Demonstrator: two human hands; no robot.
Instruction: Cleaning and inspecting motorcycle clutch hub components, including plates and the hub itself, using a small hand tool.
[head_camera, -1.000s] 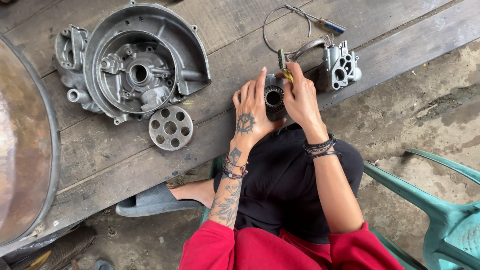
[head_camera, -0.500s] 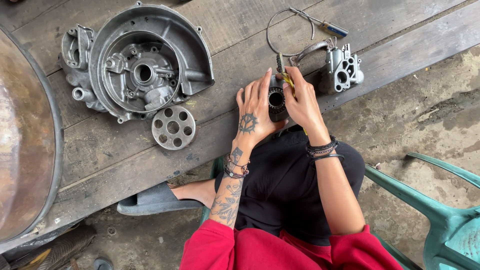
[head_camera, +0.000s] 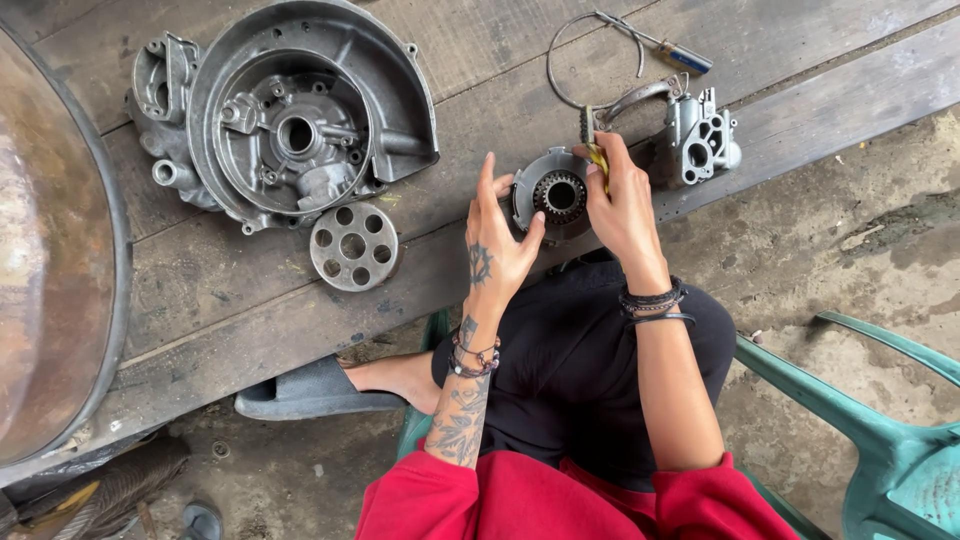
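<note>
The left hand (head_camera: 497, 250) cups a round grey metal hub with a toothed centre hole (head_camera: 556, 195), thumb pinching its lower rim, fingers spread upward beside it. The right hand (head_camera: 622, 200) pinches a small yellow-handled tool (head_camera: 596, 152) against the hub's upper edge. The hub is held above the worn wooden bench (head_camera: 250, 300), its bore facing up at the person, so its axis runs roughly toward the camera. With so light a hold, a slip of the tool could likely tip the hub onto the bench.
</note>
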